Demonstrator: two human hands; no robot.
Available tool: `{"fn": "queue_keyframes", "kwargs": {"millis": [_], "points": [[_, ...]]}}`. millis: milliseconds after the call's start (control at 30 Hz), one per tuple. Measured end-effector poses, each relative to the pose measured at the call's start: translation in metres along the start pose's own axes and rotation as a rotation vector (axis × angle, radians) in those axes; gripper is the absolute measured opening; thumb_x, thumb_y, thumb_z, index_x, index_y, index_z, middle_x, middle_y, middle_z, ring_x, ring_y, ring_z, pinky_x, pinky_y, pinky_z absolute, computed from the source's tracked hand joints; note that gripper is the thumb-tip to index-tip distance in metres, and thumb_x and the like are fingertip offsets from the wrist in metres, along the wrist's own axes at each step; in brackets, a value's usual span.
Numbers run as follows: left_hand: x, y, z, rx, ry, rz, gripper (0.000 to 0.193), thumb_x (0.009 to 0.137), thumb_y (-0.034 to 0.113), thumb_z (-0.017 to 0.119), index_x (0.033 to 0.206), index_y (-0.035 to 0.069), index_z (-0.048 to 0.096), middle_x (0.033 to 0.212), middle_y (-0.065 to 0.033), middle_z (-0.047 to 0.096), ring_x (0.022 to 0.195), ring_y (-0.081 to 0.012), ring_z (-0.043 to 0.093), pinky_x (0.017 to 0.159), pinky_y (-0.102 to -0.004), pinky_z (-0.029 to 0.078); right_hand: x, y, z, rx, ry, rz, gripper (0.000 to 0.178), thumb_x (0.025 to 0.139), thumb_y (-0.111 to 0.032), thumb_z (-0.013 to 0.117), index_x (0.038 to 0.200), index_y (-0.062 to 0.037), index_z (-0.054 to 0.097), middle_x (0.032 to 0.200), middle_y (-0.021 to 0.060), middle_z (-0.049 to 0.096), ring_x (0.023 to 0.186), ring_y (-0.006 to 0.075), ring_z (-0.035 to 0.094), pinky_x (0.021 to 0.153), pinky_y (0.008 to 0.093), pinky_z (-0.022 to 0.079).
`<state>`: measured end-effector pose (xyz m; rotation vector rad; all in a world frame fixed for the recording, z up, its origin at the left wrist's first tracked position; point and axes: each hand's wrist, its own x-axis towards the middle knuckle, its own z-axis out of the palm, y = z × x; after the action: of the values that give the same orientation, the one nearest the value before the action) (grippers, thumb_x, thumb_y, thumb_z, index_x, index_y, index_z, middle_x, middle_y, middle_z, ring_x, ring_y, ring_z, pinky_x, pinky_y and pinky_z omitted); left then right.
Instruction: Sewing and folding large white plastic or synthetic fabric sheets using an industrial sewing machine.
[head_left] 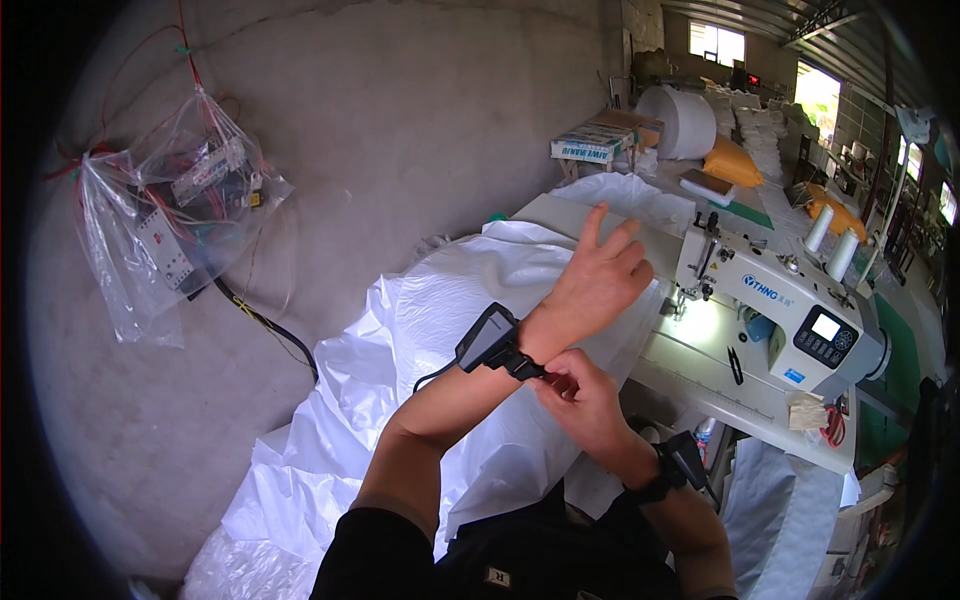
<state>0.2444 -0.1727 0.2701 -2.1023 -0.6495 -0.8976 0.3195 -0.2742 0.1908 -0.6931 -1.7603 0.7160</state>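
My left hand [597, 278] is raised over the white sheeting, its fingers apart and nothing in them. A black wrist device [487, 338] sits on that wrist, fastened by a black strap [523, 366]. The fingertips of my right hand [585, 400] are closed on this strap at the underside of the left wrist. A similar black device [684, 459] is worn on my right wrist. White plastic sheeting [420, 330] lies in loose folds beneath both arms. Just right of my left hand stands a white sewing machine [765, 290], its needle area lit.
Black thread snips [735, 366] lie on the machine table [690, 375]. Thread cones [842, 255] stand behind the machine. Red-handled scissors [832, 426] are near the table's right edge. Bagged wiring [180, 215] hangs on the left wall. A large white roll [680, 122] stands farther back.
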Motion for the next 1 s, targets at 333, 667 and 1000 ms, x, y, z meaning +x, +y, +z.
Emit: {"fn": "queue_keyframes", "kwargs": {"millis": [333,667,1000], "points": [[-0.005,0.006,0.006,0.047,-0.058,0.095,0.008,0.064,0.012,0.062,0.07,0.007,0.059,0.085,-0.006,0.055,0.114,-0.0278,0.049,0.104,-0.0649,0.029,-0.003,0.012,0.002,-0.02,0.001,0.013,0.023,0.078,-0.01,0.076,0.088,-0.0026,0.056,0.071,0.0085,0.063,0.057,0.0153,0.062,0.052,0.0277,0.048],[0.015,0.022,-0.026,0.013,0.026,0.203,0.012,0.066,0.013,0.062,0.077,0.007,0.06,0.082,-0.0051,0.056,0.118,-0.0262,0.049,0.104,-0.0654,0.028,-0.011,0.011,-0.002,-0.039,-0.008,-0.037,0.019,0.079,-0.008,0.075,0.088,-0.0023,0.059,0.067,0.0029,0.06,0.058,0.0053,0.056,0.052,0.0212,0.045],[0.032,0.095,-0.109,-0.29,0.74,0.692,0.014,0.079,0.014,0.061,0.088,0.005,0.064,0.092,-0.0081,0.062,0.098,-0.0267,0.062,0.089,-0.0486,0.051,-0.016,-0.019,-0.025,-0.071,-0.243,-0.137,0.041,0.092,-0.021,0.055,0.129,-0.0037,0.052,0.105,0.0108,0.063,0.081,0.0206,0.064,0.079,0.0331,0.051]]}}
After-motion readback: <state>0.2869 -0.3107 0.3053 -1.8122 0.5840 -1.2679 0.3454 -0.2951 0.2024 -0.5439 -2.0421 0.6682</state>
